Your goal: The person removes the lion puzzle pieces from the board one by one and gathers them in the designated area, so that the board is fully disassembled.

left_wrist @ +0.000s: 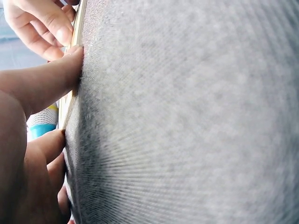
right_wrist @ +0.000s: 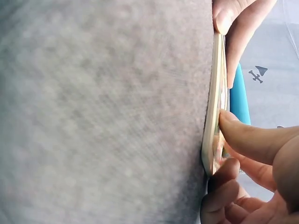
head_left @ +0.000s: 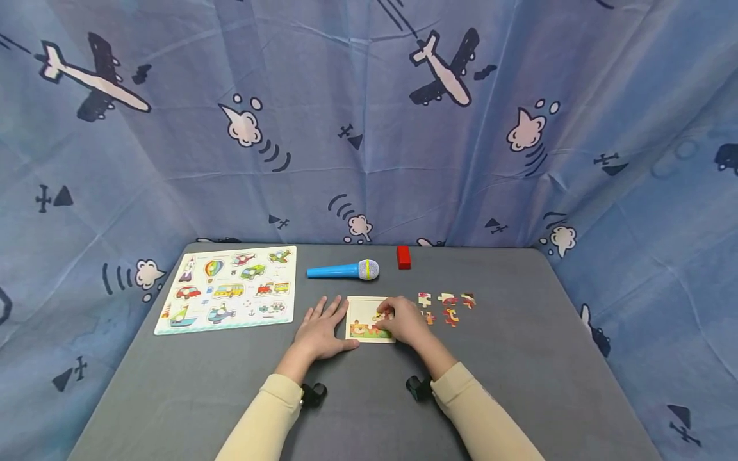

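A small wooden jigsaw tray (head_left: 371, 299) lies on the table, its lower part filled with pieces of a cartoon animal picture. My left hand (head_left: 321, 333) rests flat with spread fingers at the tray's left side, thumb at the near corner and index finger by the far one. Over the tray's right half, my right hand (head_left: 405, 322) pinches a puzzle piece (head_left: 378, 317) between thumb and index finger; the fingers hide most of it. In the right wrist view, the thumb (right_wrist: 231, 119) is right at the tray's edge. Several loose puzzle pieces (head_left: 451, 316) lie right of this hand.
A blue toy microphone (head_left: 334, 271) lies beyond the tray, with a red block (head_left: 403, 257) to its right. At the left is a vehicle picture board (head_left: 198, 291). A blue printed curtain (head_left: 369, 128) hangs behind the grey table (head_left: 519, 384).
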`<state>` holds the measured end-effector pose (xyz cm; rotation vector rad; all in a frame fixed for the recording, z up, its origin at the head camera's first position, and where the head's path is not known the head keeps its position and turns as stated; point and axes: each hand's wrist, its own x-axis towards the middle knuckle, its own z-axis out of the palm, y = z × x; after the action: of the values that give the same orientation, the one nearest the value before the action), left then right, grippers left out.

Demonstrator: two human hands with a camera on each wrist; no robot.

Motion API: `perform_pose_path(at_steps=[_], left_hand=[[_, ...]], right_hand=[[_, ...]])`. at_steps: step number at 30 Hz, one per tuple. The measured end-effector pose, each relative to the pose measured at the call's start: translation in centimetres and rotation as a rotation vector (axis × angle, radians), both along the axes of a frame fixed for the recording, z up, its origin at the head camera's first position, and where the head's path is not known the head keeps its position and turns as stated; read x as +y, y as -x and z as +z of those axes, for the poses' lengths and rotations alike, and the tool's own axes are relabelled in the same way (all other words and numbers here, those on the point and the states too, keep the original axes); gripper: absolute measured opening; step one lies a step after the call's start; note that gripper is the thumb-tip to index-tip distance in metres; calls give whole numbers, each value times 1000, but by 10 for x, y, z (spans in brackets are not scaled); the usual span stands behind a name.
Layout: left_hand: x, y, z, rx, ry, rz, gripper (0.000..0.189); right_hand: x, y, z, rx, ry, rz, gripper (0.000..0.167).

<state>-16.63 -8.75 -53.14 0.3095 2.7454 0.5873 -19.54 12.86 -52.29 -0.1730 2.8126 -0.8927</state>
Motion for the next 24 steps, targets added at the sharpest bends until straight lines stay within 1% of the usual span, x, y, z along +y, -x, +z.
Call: perform_pose_path(at_steps=[3, 7, 10, 12, 15, 19, 21, 24], left_hand=[[0, 0, 0, 0, 2, 2, 96], [0, 1, -1, 2, 4, -1, 96], [0, 0, -1, 8, -2, -9, 96], [0, 0, -1, 12, 1, -16, 95], [0, 1, -1, 20, 0, -21, 95], [0, 1, -2, 16, 3, -14, 96], [0, 1, -2, 14, 1, -9, 95], [0, 0, -3, 10, -5, -6, 95]], right_hand=[[-2, 1, 1, -22, -3, -20, 29], [-4, 2, 2, -46, 13, -10, 26], [-2, 2, 3, -42, 25, 9, 23], [0, 1, 3, -33, 49, 6, 23], [6, 1, 4, -34, 133, -13, 23], [15, -1, 9, -31, 260, -72, 22], [20, -3, 14, -26, 290, -101, 21], [30, -7, 20, -24, 305, -126, 22]])
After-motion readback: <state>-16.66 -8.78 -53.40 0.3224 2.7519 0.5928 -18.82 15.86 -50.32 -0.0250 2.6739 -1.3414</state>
